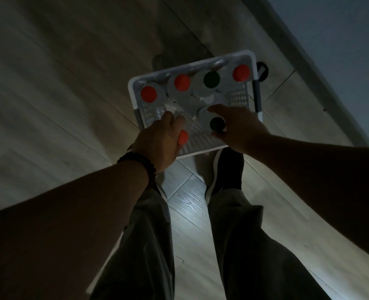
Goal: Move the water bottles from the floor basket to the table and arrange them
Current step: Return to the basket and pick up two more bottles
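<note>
Your left hand (162, 137) gripped the orange-capped bottle (182, 136). Your right hand (239, 128) was spread wide about the green-capped bottle (217, 124), not yet closed. Lifted by the neck in that dim light, either could have slipped — or knocked a neighbour. They stood upright in the white basket (253, 61) on the floor — clear, crinkled plastic.

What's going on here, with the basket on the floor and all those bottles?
A person stands over a white basket on the wood floor, with both arms reaching in. The left grip rests on a red-capped bottle; it is unclear whether it actually holds it. The right grip is open, thumb and fingers spread around a green-capped bottle. Four other bottles stand along the basket's far side.
</note>
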`<action>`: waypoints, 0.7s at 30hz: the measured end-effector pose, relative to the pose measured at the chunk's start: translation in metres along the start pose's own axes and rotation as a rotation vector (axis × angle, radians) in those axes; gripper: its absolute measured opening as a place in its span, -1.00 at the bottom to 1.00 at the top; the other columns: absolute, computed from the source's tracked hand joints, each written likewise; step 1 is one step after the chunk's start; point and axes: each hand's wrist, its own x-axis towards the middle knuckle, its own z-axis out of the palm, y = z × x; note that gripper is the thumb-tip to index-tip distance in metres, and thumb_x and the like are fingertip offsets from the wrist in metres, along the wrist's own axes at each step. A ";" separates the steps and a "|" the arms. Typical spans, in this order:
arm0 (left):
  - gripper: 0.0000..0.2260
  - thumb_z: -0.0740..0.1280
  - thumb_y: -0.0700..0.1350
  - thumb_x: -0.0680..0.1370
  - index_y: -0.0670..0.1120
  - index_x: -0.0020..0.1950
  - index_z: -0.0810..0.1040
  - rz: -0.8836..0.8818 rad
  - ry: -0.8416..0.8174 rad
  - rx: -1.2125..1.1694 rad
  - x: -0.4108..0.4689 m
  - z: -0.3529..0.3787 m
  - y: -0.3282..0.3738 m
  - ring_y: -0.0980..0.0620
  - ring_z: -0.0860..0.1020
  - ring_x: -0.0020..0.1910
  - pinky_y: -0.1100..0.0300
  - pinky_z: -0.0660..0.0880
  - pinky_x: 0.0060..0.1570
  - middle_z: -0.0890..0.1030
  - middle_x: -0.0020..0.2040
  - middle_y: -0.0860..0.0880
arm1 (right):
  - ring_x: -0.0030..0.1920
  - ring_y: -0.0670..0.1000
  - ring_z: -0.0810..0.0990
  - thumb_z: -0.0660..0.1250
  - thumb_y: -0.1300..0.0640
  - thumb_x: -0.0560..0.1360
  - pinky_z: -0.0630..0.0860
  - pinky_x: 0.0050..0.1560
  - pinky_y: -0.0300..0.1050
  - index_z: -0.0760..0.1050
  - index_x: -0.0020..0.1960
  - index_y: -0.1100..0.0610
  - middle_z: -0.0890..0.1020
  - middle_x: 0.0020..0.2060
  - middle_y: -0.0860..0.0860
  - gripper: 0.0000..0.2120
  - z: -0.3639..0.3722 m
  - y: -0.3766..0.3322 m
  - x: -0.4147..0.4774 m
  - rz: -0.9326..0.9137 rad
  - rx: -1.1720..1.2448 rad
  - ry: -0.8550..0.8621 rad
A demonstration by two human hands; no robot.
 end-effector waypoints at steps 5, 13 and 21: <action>-0.35 0.53 -0.04 0.49 -0.09 0.50 0.34 -0.086 -0.070 -0.125 0.016 0.018 -0.011 -0.24 0.58 0.18 -0.10 0.57 0.06 0.48 0.32 -0.18 | 0.45 0.22 0.43 0.52 0.10 0.50 0.44 0.42 0.17 0.24 0.60 -0.07 0.47 0.46 0.14 -0.24 0.013 0.022 0.021 0.003 0.047 -0.092; -0.24 0.62 0.01 0.40 -0.05 0.52 0.39 -0.237 -0.172 -0.349 0.047 0.056 -0.032 -0.10 0.52 0.35 -0.05 0.48 0.36 0.55 0.38 -0.09 | 0.43 0.19 0.42 0.55 0.17 0.45 0.40 0.23 -0.09 0.25 0.57 -0.05 0.43 0.45 0.13 -0.20 0.036 0.042 0.055 0.058 0.226 -0.080; -0.55 0.60 -0.07 0.42 -0.04 0.26 0.58 -0.258 0.003 -0.482 0.042 0.041 -0.008 0.01 0.62 0.17 -0.01 0.58 0.23 0.68 0.16 0.01 | 0.32 0.09 0.50 0.56 0.07 0.46 0.43 0.24 -0.06 0.37 0.46 -0.08 0.56 0.32 0.04 -0.36 0.024 0.035 0.039 0.048 0.254 -0.069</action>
